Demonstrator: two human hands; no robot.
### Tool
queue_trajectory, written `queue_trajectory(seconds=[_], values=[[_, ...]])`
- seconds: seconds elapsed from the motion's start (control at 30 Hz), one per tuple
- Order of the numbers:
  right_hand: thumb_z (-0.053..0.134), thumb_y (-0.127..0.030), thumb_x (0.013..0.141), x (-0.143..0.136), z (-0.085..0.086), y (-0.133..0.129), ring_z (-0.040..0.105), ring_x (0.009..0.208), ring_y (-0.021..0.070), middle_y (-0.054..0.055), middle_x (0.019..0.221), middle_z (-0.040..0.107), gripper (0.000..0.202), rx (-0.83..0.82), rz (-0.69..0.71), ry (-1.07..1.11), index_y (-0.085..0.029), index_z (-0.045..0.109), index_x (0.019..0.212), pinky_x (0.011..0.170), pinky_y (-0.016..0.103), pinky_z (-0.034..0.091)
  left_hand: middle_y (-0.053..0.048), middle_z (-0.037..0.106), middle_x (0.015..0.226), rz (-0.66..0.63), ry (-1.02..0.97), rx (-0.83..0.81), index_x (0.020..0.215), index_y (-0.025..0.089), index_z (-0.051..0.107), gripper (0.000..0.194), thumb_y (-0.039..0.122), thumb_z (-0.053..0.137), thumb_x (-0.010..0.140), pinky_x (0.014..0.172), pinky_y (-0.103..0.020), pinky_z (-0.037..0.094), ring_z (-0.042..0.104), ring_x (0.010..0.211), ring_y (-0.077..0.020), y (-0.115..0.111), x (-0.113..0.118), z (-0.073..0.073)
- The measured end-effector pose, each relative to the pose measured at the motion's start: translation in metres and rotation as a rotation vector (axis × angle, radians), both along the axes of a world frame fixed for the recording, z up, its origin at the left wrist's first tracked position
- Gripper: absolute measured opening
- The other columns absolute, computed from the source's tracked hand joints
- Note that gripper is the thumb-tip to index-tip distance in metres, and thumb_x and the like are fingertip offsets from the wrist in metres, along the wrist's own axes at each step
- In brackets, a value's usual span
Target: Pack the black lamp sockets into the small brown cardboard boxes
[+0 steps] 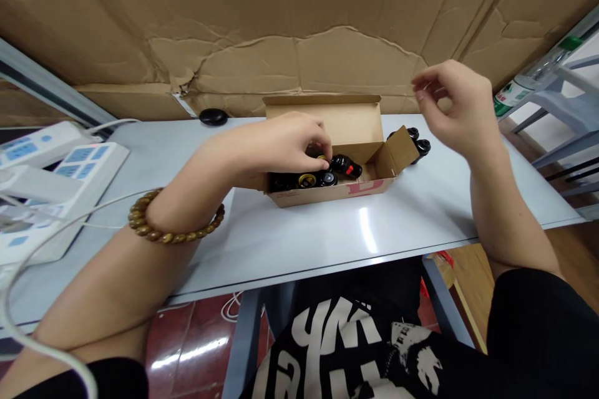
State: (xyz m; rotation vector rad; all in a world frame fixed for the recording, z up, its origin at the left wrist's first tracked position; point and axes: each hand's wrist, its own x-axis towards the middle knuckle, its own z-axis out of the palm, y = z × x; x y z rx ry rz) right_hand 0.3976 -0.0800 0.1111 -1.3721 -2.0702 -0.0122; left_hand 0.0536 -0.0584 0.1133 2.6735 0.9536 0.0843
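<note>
An open cardboard box [327, 193] stands on the table with its lid flap raised at the back. Several small black cylindrical things [329, 179] are packed in its left part, some with gold or silver round ends. A black piece with a red mark [347, 166] lies tilted near the middle of the box. My left hand [299, 143] reaches over the left part, its fingers and thumb closed at a black and gold piece; the grip itself is partly hidden. My right hand [456, 106] is raised to the right of the box, fingers loosely curled, nothing visible in it.
More black pieces [422, 148] lie just behind the box's right flap. A black oval object [213, 116] is at the table's back edge. White power strips [79, 181] and cables lie at left. A plastic bottle [519, 88] stands at right, and a cardboard sheet [299, 19] rises behind.
</note>
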Motion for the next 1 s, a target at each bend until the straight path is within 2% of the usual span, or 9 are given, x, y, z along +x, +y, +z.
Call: queue_trajectory(seconds=[0.03, 0.13, 0.27, 0.4, 0.5, 0.6, 0.73, 0.87, 1.0], values=[[0.058, -0.032, 0.114, -0.019, 0.001, -0.012, 0.076, 0.116, 0.0337, 0.013, 0.130, 0.082, 0.027, 0.038, 0.040, 0.029, -0.031, 0.077, 0.133, 0.108, 0.052, 0.060, -0.006, 0.081, 0.113, -0.001, 0.008, -0.011, 0.109, 0.027, 0.092, 0.029, 0.043, 0.070, 0.100, 0.088, -0.033, 0.054, 0.072, 0.097, -0.0236, -0.001, -0.001, 0.001], [0.056, -0.030, 0.115, -0.069, -0.007, -0.030, 0.075, 0.108, 0.0311, 0.012, 0.119, 0.081, 0.028, -0.182, 0.238, -0.221, -0.026, 0.080, 0.129, 0.095, 0.044, 0.057, -0.005, 0.081, 0.110, -0.002, 0.039, -0.044, 0.111, 0.030, 0.093, 0.027, 0.042, 0.074, 0.097, 0.085, -0.033, 0.053, 0.073, 0.097, -0.0241, -0.003, 0.001, 0.002], [0.060, -0.019, 0.112, -0.099, -0.021, -0.014, 0.072, 0.094, 0.0246, 0.014, 0.120, 0.080, 0.033, -0.440, 0.370, -0.460, -0.019, 0.082, 0.137, 0.075, 0.034, 0.045, -0.005, 0.081, 0.110, 0.014, 0.067, -0.066, 0.110, 0.032, 0.095, 0.026, 0.043, 0.075, 0.098, 0.084, -0.034, 0.052, 0.073, 0.100, -0.0253, -0.005, 0.005, -0.001], [0.072, -0.017, 0.107, -0.101, -0.025, 0.001, 0.069, 0.086, 0.0215, 0.012, 0.111, 0.081, 0.029, -0.493, 0.345, -0.501, -0.018, 0.086, 0.133, 0.070, 0.032, 0.040, -0.007, 0.081, 0.107, 0.000, 0.049, -0.066, 0.104, 0.031, 0.095, 0.022, 0.040, 0.074, 0.100, 0.086, -0.036, 0.053, 0.074, 0.100, -0.0258, -0.005, 0.006, -0.004], [0.077, -0.020, 0.105, -0.103, -0.031, 0.001, 0.071, 0.084, 0.0211, 0.014, 0.117, 0.081, 0.022, -0.471, 0.299, -0.510, -0.016, 0.086, 0.125, 0.067, 0.032, 0.039, -0.006, 0.081, 0.106, -0.014, 0.043, -0.061, 0.104, 0.032, 0.094, 0.023, 0.040, 0.074, 0.101, 0.084, -0.035, 0.052, 0.074, 0.098, -0.0253, -0.005, 0.005, -0.005], [0.076, -0.016, 0.103, -0.104, -0.036, -0.003, 0.072, 0.084, 0.0226, 0.014, 0.118, 0.083, 0.027, -0.448, 0.300, -0.508, -0.018, 0.083, 0.129, 0.065, 0.033, 0.038, -0.006, 0.081, 0.105, -0.013, 0.043, -0.058, 0.105, 0.032, 0.094, 0.024, 0.043, 0.074, 0.101, 0.082, -0.034, 0.052, 0.074, 0.097, -0.0251, -0.005, 0.004, -0.004], [0.070, -0.014, 0.102, -0.102, -0.031, -0.005, 0.073, 0.084, 0.0238, 0.016, 0.123, 0.084, 0.028, -0.461, 0.294, -0.534, -0.017, 0.077, 0.129, 0.062, 0.033, 0.037, -0.006, 0.082, 0.109, 0.017, 0.067, -0.083, 0.107, 0.032, 0.094, 0.024, 0.044, 0.075, 0.099, 0.086, -0.035, 0.053, 0.075, 0.101, -0.0266, -0.004, 0.001, -0.003], [0.072, -0.016, 0.103, -0.098, -0.028, 0.004, 0.073, 0.087, 0.0249, 0.012, 0.110, 0.085, 0.017, -0.540, 0.346, -0.503, -0.019, 0.075, 0.120, 0.067, 0.033, 0.042, -0.005, 0.083, 0.110, -0.011, 0.068, -0.094, 0.113, 0.034, 0.094, 0.028, 0.046, 0.076, 0.096, 0.085, -0.034, 0.053, 0.075, 0.100, -0.0261, -0.001, -0.002, -0.004], [0.081, -0.023, 0.098, -0.097, -0.035, 0.015, 0.074, 0.083, 0.0233, 0.006, 0.105, 0.086, 0.021, -0.641, 0.410, -0.429, -0.024, 0.080, 0.119, 0.070, 0.032, 0.045, -0.005, 0.083, 0.110, -0.002, 0.085, -0.089, 0.113, 0.031, 0.093, 0.030, 0.046, 0.073, 0.096, 0.083, -0.032, 0.052, 0.075, 0.101, -0.0256, -0.003, 0.001, -0.002]])
